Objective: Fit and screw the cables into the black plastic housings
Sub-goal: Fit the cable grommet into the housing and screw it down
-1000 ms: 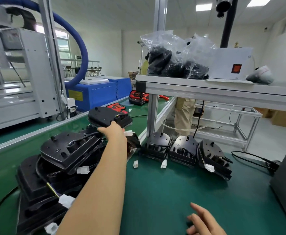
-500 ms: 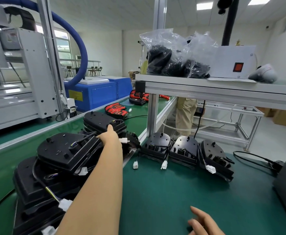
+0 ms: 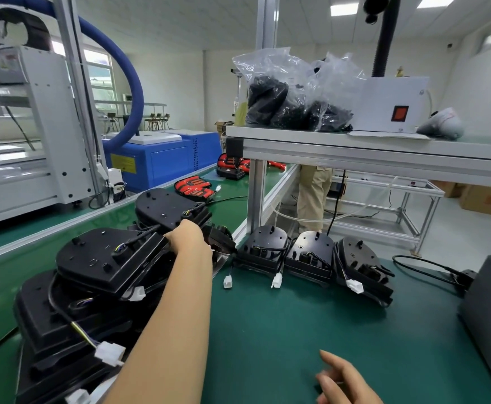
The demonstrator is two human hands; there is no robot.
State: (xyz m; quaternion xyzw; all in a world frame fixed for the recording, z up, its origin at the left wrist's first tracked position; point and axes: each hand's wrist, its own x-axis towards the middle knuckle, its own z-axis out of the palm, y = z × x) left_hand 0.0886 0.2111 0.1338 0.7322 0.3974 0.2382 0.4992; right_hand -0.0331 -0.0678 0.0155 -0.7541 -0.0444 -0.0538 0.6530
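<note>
Green matting covers the worktop (image 3: 267,330); at its near edge the right hand (image 3: 346,383) lies low over the mat, fingers loosely spread, its grip slack and holding nothing; on the near left a pile of black housings (image 3: 92,258) is heaped up, with cables (image 3: 63,313) trailing out of it and white connectors (image 3: 108,352) at their ends; the left hand (image 3: 190,239) reaches across this pile to the far housing (image 3: 165,205) on top, its back to the camera and its fingers hidden, so whether its grip has closed on anything cannot be told; just right of that hand a row of three housings (image 3: 311,253) stands tilted by a metal post (image 3: 255,196), their white plugs (image 3: 276,280) lying on the mat; a grey block (image 3: 489,310) sits at the right edge; further off, red parts (image 3: 193,188) lie on the green belt; an upper shelf (image 3: 384,147) carries clear bags (image 3: 282,94) of black pieces and a white box (image 3: 392,106) with a red switch; a blue hose (image 3: 130,83) arcs at the back left.
</note>
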